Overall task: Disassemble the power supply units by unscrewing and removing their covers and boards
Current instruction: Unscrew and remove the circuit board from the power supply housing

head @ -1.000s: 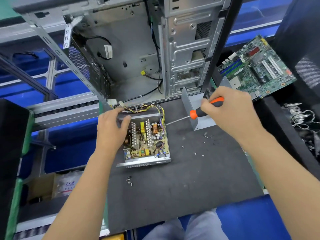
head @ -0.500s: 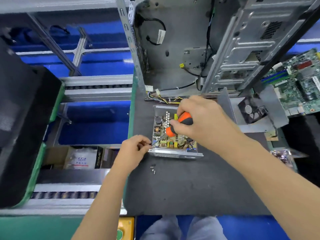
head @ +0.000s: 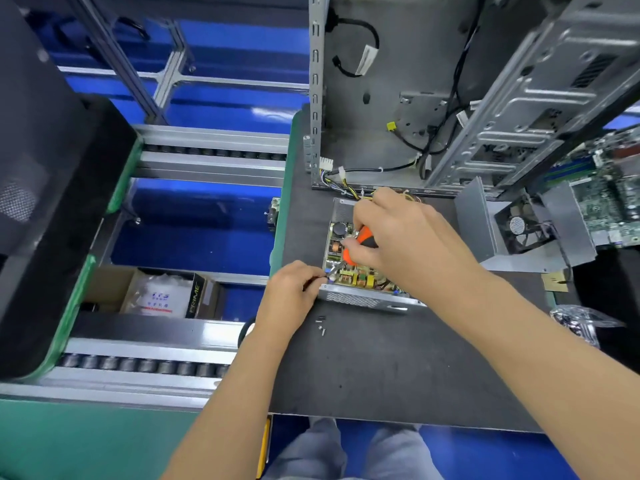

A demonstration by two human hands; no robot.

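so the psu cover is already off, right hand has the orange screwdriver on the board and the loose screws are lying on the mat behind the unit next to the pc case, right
Not quite. The head view shows the loose screws on the mat in front of the power supply unit, near the left hand, not behind it by the case. The rest holds: the board is exposed, and the right hand grips the orange screwdriver over it.

The one word that reads clearly is "PRIME", printed in pale letters running up the dark side of a box [head: 198,295] in the lower left of the frame. Just beside it, a clear plastic bag [head: 162,295] carries blue print and a red line of small characters, too blurred to make out. A white tag on the black cable [head: 366,58] in the upper middle bears print too small to read.
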